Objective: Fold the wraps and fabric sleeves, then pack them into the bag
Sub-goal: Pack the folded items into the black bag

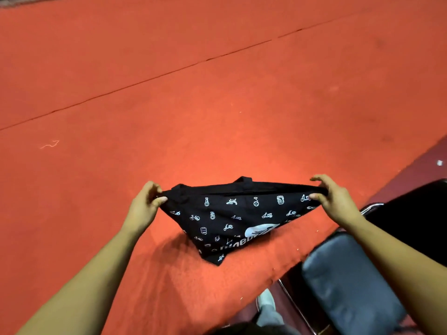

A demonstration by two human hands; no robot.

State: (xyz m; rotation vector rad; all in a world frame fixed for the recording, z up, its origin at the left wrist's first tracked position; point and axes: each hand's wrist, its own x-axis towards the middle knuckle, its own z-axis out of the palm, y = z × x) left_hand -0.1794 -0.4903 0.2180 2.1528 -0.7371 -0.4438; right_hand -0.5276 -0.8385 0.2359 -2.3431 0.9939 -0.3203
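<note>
Two hands pinch my black printed bag [232, 218]: left hand [145, 204] on its left top corner, right hand [331, 199] on the right, stretching the mouth taut above the red worktop [217, 93]. Cloth sags, probably light and floppy; corners seem the surest hold.

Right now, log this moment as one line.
bag: black, pulled taut, lower corner on red table | left hand: pinches its left top corner | right hand: pinches right top corner
</note>
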